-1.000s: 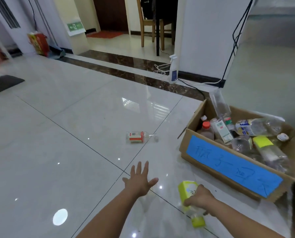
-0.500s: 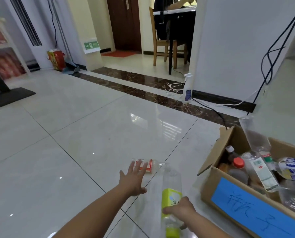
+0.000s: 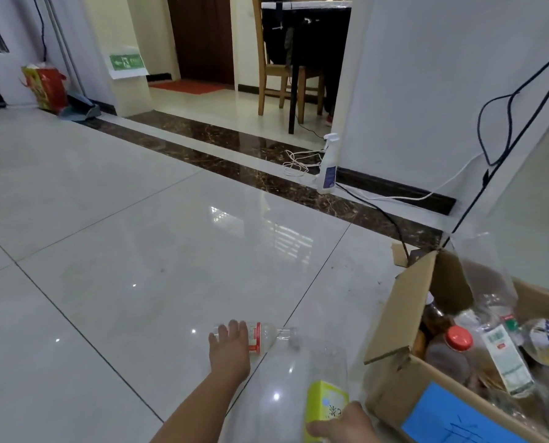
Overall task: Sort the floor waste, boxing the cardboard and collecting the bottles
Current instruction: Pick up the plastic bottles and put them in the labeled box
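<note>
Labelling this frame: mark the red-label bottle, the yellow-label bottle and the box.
red-label bottle (image 3: 268,335), head view, clear body beside label.
yellow-label bottle (image 3: 324,398), head view, its label.
box (image 3: 391,391), head view, front wall.

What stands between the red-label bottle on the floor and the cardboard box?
Only the large clear bottle, gripped by the right hand, lies between the red-label bottle and the cardboard box; nothing else visible.

Bare left forearm (image 3: 199,404) and left hand (image 3: 230,346) at six o'clock; right hand (image 3: 343,423), five o'clock, likewise uncovered.
</note>
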`<state>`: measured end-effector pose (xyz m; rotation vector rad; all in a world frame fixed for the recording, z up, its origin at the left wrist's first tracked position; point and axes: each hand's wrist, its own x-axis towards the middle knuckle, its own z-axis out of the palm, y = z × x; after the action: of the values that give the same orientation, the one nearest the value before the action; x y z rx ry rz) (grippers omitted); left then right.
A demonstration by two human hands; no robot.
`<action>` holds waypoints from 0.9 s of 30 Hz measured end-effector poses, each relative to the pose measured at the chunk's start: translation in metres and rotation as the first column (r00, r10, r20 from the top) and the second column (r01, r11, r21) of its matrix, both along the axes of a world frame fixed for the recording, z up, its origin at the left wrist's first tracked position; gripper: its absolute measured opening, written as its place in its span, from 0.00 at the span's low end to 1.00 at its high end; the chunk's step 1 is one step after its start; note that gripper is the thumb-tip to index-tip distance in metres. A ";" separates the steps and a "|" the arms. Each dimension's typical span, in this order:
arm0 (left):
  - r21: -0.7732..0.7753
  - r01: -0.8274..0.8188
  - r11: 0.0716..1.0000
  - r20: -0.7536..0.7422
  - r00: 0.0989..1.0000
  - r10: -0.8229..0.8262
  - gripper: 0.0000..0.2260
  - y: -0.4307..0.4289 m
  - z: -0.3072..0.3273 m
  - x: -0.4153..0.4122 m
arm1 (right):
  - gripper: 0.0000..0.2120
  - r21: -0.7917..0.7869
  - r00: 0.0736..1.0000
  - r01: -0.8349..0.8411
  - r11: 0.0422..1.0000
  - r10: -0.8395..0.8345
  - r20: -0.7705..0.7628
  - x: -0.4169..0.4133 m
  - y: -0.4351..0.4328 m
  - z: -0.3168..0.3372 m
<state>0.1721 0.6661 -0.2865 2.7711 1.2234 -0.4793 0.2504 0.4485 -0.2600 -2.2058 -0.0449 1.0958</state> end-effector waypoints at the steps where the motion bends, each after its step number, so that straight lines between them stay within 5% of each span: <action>1: 0.048 0.027 0.998 0.003 1.000 -0.027 0.29 -0.004 -0.002 -0.004 | 0.39 0.000 1.000 -0.003 1.000 0.003 -0.005 -0.001 -0.003 -0.004; 3: 0.031 0.001 1.000 -0.009 1.000 -0.001 0.25 -0.011 -0.005 -0.014 | 0.36 -0.015 1.000 -0.016 1.000 0.016 -0.014 -0.009 -0.003 -0.004; 7: -0.281 -0.233 0.931 -0.025 0.971 0.236 0.28 -0.020 -0.015 -0.033 | 0.33 -0.021 0.999 -0.036 0.999 0.037 0.010 -0.019 -0.001 0.004; 12: -0.745 -0.313 0.589 0.029 0.868 0.497 0.17 -0.041 0.004 -0.043 | 0.36 -0.033 0.996 -0.094 0.995 0.094 0.009 -0.009 -0.003 0.031; 15: -0.870 -0.286 0.401 0.043 0.768 0.639 0.23 -0.062 0.036 -0.035 | 0.33 -0.001 0.995 -0.097 0.995 0.097 -0.016 -0.004 -0.008 0.060; 22: -0.945 -0.050 0.322 0.220 0.631 0.744 0.39 -0.097 0.139 0.028 | 0.17 0.222 1.000 -0.030 0.975 0.028 0.015 0.019 -0.027 0.157; 27: -0.926 0.140 0.351 0.353 0.653 0.670 0.29 -0.138 0.208 0.077 | 0.22 0.337 0.984 0.012 0.941 -0.070 0.162 0.068 -0.072 0.233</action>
<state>0.2488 0.5278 -0.0790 1.3995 0.7968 0.0355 0.3182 0.3765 -0.0266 -1.9757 -0.2420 0.8043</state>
